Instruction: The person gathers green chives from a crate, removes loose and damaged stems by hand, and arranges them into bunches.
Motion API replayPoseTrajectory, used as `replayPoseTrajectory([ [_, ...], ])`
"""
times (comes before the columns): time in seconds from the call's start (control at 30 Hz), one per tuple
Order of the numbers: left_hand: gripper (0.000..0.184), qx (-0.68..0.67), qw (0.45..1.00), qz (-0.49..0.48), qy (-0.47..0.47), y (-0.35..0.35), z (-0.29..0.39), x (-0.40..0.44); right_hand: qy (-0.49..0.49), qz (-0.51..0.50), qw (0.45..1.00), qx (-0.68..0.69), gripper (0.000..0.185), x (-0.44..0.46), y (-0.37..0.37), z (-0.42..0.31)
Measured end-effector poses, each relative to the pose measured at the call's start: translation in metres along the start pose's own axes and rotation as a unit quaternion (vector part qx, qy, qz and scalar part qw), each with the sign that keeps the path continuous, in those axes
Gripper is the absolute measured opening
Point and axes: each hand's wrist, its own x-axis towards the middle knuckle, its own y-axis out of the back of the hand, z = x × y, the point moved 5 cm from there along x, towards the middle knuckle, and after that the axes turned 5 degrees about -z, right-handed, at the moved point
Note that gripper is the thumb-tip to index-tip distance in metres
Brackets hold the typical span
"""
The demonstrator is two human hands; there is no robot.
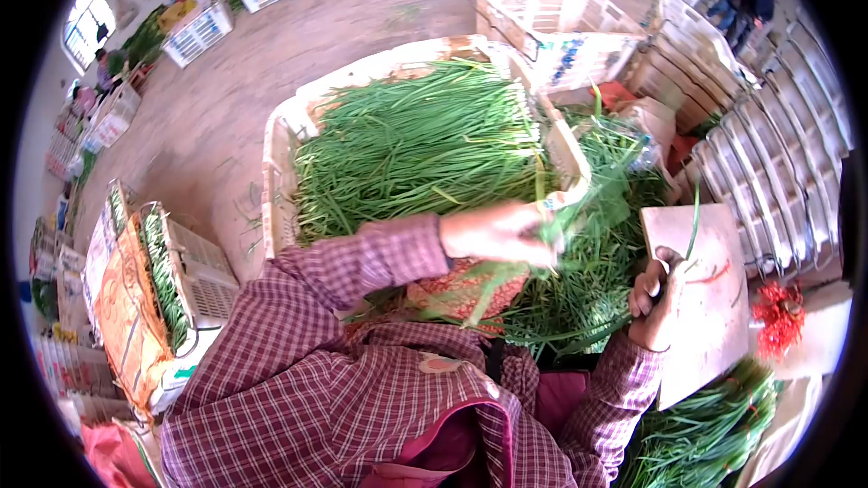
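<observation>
My left hand [502, 233] reaches across in front of a white crate [278, 176] filled with long green chives [425, 140]. The hand is smeared by motion, with blurred green leaves at its fingertips; whether it grips them I cannot tell. My right hand [655, 303] is closed at the left edge of a pale board [710, 307], its fingers curled round a few chives. One stalk [694, 226] sticks up from it over the board, and leaves trail below to the left. Between my hands lies a loose heap of greens [588, 280], beside a red mesh bag [468, 294].
Bunched chives [705, 434] lie below the board, near red ties [779, 318]. Stacked white crates [768, 172] rise at the right. Another crate [588, 50] stands behind the full one. A crate with an orange sack [127, 298] is at left. Other people [750, 4] are far off.
</observation>
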Motion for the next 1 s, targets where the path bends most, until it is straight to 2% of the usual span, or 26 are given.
replayPoseTrajectory([
  [0.03,0.056,0.208,0.977,-0.046,0.004,-0.023,0.002,0.012,0.002,0.000,1.000,-0.010,0.046,-0.003,-0.001,-0.004],
  [0.07,0.074,0.360,0.923,0.056,-0.124,-0.037,-0.022,0.021,-0.003,0.013,1.000,-0.007,0.046,-0.004,-0.002,-0.006],
  [0.1,0.077,0.416,0.887,0.155,-0.126,-0.039,-0.008,0.024,-0.006,0.028,1.000,0.000,0.046,-0.006,-0.004,-0.006],
  [0.17,0.073,0.185,0.973,0.079,-0.117,-0.046,0.002,0.038,-0.019,0.056,0.998,-0.002,0.046,-0.008,-0.004,0.005],
  [0.23,0.065,-0.020,0.998,-0.061,-0.026,-0.072,0.026,0.038,0.009,0.049,0.999,-0.002,0.040,-0.005,-0.022,0.005],
  [0.27,0.055,-0.195,0.979,-0.049,-0.043,-0.090,0.016,0.040,0.015,0.046,0.999,0.021,0.037,-0.003,-0.025,0.013],
  [0.37,0.025,-0.365,0.930,0.046,-0.009,-0.118,-0.008,0.039,0.039,0.034,0.995,0.082,0.030,0.005,-0.026,0.031],
  [0.43,0.023,-0.391,0.918,0.063,-0.011,-0.123,-0.013,0.031,0.029,0.024,0.993,0.109,0.032,0.008,-0.015,0.032],
  [0.47,0.024,-0.385,0.922,0.036,-0.006,-0.125,-0.022,0.030,0.007,0.041,0.990,0.132,0.031,0.008,-0.009,0.030],
  [0.5,0.027,-0.397,0.916,0.046,0.029,-0.127,-0.025,0.025,-0.012,0.058,0.986,0.158,0.031,0.010,-0.002,0.030],
  [0.57,0.029,-0.403,0.913,0.058,0.032,-0.129,-0.025,0.021,0.010,0.034,0.981,0.189,0.030,0.016,0.014,0.026],
  [0.63,0.030,-0.382,0.922,0.046,0.034,-0.126,-0.021,0.022,0.025,0.046,0.990,0.130,0.029,0.019,0.023,0.023],
  [0.77,0.030,-0.364,0.930,0.042,0.021,-0.128,-0.025,0.020,0.068,0.116,0.984,0.120,0.025,0.023,0.066,0.005],
  [0.83,0.030,-0.363,0.928,0.063,0.062,-0.125,-0.040,0.015,0.119,0.150,0.971,0.143,0.028,0.027,0.105,-0.028],
  [0.87,0.030,-0.356,0.929,0.081,0.056,-0.121,-0.040,0.014,0.121,0.151,0.981,0.012,0.030,0.021,0.118,-0.045],
  [0.93,0.027,-0.330,0.936,0.112,0.047,-0.112,-0.034,0.010,0.079,0.116,0.955,-0.262,0.040,0.010,0.116,-0.049],
  [0.97,0.027,-0.333,0.935,0.115,0.048,-0.113,-0.034,0.011,0.038,0.080,0.912,-0.401,0.047,0.008,0.111,-0.043],
  [1.0,0.026,-0.307,0.944,0.119,0.020,-0.112,-0.030,0.015,-0.008,0.045,0.841,-0.538,0.058,0.003,0.097,-0.035],
])
